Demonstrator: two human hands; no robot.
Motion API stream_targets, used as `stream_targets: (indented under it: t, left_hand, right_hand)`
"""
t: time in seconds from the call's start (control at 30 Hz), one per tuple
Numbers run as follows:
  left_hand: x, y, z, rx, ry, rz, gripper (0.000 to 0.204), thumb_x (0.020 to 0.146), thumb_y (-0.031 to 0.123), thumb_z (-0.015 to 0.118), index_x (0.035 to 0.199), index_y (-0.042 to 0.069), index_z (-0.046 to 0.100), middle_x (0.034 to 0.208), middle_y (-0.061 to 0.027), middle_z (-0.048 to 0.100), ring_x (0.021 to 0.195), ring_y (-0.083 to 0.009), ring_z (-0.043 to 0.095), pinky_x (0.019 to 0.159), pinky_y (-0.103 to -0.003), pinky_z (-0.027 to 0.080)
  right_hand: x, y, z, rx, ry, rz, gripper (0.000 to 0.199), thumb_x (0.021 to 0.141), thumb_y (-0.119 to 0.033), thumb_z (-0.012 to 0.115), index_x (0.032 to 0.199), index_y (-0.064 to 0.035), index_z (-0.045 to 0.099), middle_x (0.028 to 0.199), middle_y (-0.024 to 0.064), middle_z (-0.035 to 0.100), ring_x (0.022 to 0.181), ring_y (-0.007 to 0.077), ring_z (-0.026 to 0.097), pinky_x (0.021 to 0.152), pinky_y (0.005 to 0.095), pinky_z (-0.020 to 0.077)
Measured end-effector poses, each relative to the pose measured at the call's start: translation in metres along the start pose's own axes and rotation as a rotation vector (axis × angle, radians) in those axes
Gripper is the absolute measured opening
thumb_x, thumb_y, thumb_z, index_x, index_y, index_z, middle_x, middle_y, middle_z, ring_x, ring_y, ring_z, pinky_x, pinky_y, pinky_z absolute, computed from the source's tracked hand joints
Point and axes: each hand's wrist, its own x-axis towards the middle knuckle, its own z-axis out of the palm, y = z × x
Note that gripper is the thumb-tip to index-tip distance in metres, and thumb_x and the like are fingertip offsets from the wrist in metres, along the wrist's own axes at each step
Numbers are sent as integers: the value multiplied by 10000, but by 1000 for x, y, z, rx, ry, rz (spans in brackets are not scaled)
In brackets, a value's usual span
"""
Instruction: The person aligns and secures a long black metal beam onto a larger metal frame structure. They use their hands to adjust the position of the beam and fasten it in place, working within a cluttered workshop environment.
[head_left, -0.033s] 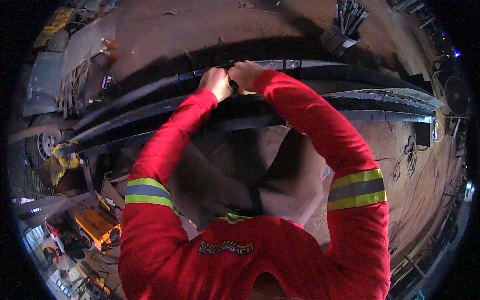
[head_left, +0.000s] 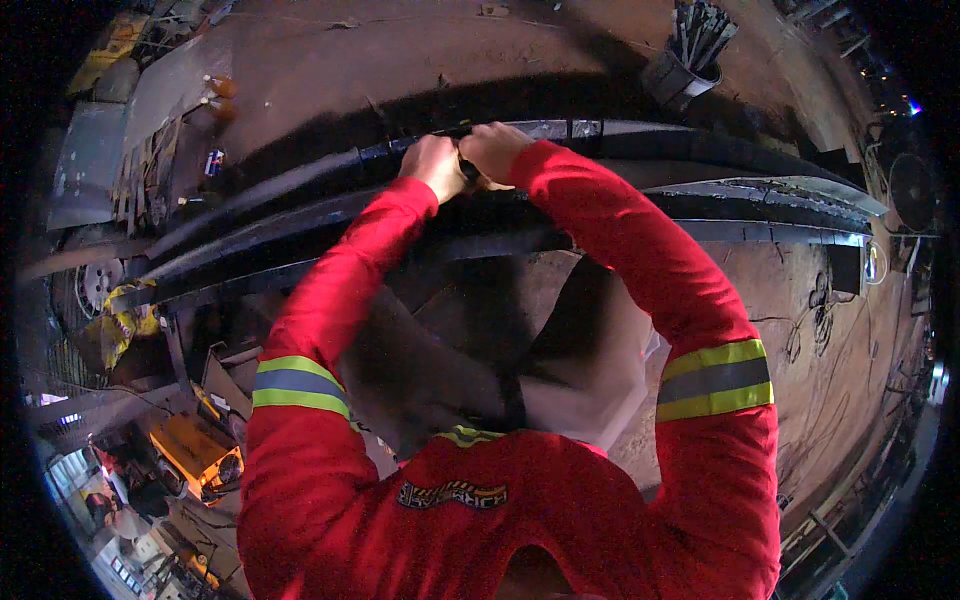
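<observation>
Both hands have shifted very slightly rightward. They meet over the long metal beams, where a small dark piece shows between them. The left hand and right hand are curled closed (what each grips, I cannot tell). Beyond the beams' right half, a bucket holds a bundle of dark strips, ends jutting above its rim. Beyond their left half lie two amber bottles, contents unclear.
</observation>
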Motion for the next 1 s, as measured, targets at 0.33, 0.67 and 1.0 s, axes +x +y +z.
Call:
stream_targets:
  t: [0.33,0.67,1.0]
  left_hand:
    - [-30,-12,6,-4,245,303,300,707,200,696,917,10,597,956,-157,627,930,-365,592,785,-440,475]
    - [28,-10,-13,-257,-492,184,554,859,547,522,993,21,633,910,-109,645,863,-201,553,806,-344,421]
    - [60,18,-40,53,-726,168,684,751,649,581,1059,40,636,1042,-131,638,942,-258,590,802,-371,465]
  right_hand:
    - [-22,-5,24,-12,231,26,322,744,-175,642,1041,-55,611,1004,171,616,987,314,593,824,394,481]
    - [-51,70,-40,720,-391,393,503,716,-507,709,942,-58,684,791,48,649,741,181,593,676,331,449]
    - [-32,83,-47,804,-690,335,366,746,-407,730,950,-110,666,621,-32,505,513,85,433,470,261,329]
